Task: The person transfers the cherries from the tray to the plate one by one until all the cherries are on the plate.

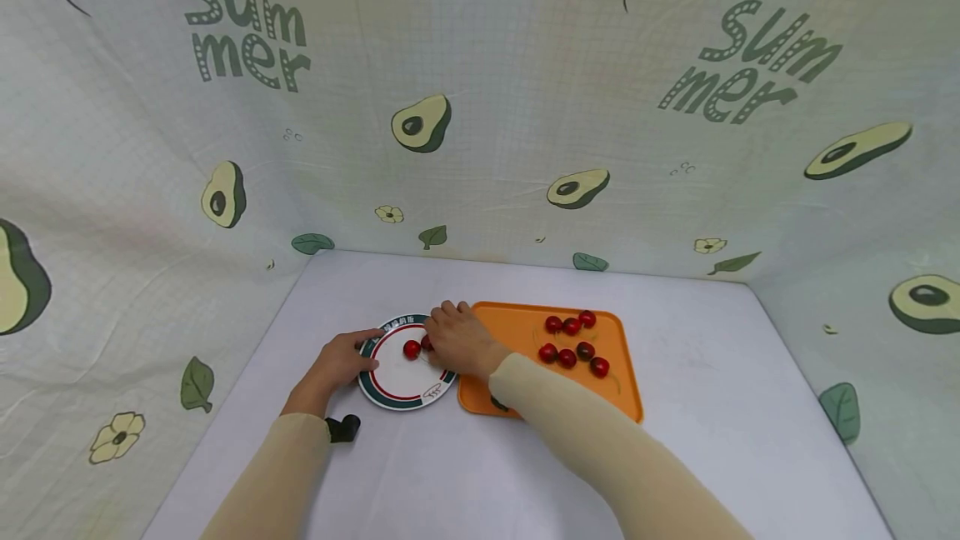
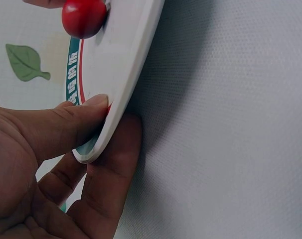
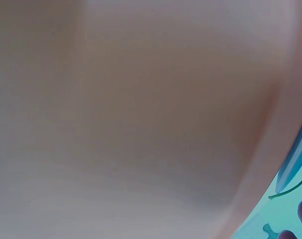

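My left hand [image 1: 339, 362] pinches the left rim of a white plate [image 1: 392, 373] with a green and red border. In the left wrist view its thumb [image 2: 86, 117] lies on top of the rim, with fingers underneath. One red cherry [image 1: 412, 349] sits on the plate. My right hand [image 1: 461, 340] is over the plate's right side, fingers curled downward, holding another cherry [image 1: 427, 342] at the fingertips. A green stem [image 3: 290, 191] shows beside those fingers in the right wrist view. The right hand's grip is partly hidden.
An orange tray [image 1: 517, 315] right of the plate bears several cherries [image 1: 567, 358] with stems, and the right forearm crosses it. A dark object [image 1: 498, 402] is partly hidden at its near edge. A black strap piece [image 1: 343, 428] sits by the left wrist. Printed cloth [image 1: 495, 107] surrounds the white table [image 1: 420, 473].
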A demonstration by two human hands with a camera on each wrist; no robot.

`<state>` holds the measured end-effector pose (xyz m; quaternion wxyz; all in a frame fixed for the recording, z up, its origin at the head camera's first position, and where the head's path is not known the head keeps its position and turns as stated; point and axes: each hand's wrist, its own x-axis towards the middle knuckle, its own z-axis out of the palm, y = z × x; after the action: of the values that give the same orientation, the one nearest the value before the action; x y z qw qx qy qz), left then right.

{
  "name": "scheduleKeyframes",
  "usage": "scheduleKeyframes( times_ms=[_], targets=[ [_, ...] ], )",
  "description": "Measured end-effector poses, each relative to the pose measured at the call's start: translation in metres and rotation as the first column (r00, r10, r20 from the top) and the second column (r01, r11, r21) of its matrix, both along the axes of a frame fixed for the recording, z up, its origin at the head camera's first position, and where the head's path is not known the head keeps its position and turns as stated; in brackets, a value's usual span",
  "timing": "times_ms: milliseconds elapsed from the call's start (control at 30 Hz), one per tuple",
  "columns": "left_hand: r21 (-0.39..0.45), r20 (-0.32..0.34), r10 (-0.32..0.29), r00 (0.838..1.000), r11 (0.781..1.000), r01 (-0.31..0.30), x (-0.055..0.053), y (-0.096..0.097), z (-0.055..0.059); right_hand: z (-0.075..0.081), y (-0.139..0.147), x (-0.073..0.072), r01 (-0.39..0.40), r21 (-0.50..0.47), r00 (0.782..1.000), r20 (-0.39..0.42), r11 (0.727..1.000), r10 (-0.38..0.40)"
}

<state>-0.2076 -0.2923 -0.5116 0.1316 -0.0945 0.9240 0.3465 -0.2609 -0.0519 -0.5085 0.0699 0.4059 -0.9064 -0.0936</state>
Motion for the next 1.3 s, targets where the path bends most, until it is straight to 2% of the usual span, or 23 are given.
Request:
scheduleKeyframes(
  times_ms=[433, 733, 1033, 1167, 1300],
  targets=[
    [-0.015, 0.013, 0.003, 1.0, 1.0, -0.003, -0.002, 0.001, 0.0, 0.001, 0.006, 0.002, 0.009, -0.019, 1.0, -0.018, 1.0, -0.009],
    [-0.02, 0.035, -0.006, 0.999, 1.0, 0.006, -0.005, -0.002, -0.004, 0.012, 0.026, 0.007, 0.027, -0.075, 0.999, 0.027, 0.997, -0.025],
    [-0.024, 0.043, -0.003, 0.999, 1.0, 0.004, -0.004, -0.002, 0.0, 0.027, 0.073, 0.008, -0.002, -0.064, 0.999, -0.036, 0.998, 0.0],
    [-0.024, 0.041, -0.013, 0.999, 1.0, 0.014, -0.005, -0.003, -0.002, 0.033, 0.102, 0.011, 0.001, -0.104, 0.999, -0.032, 0.995, -0.004],
    [-0.023, 0.05, -0.011, 0.999, 1.0, 0.012, -0.002, -0.002, -0.004, 0.034, 0.134, 0.019, 0.039, -0.16, 0.999, -0.012, 0.986, -0.042]
  ],
)
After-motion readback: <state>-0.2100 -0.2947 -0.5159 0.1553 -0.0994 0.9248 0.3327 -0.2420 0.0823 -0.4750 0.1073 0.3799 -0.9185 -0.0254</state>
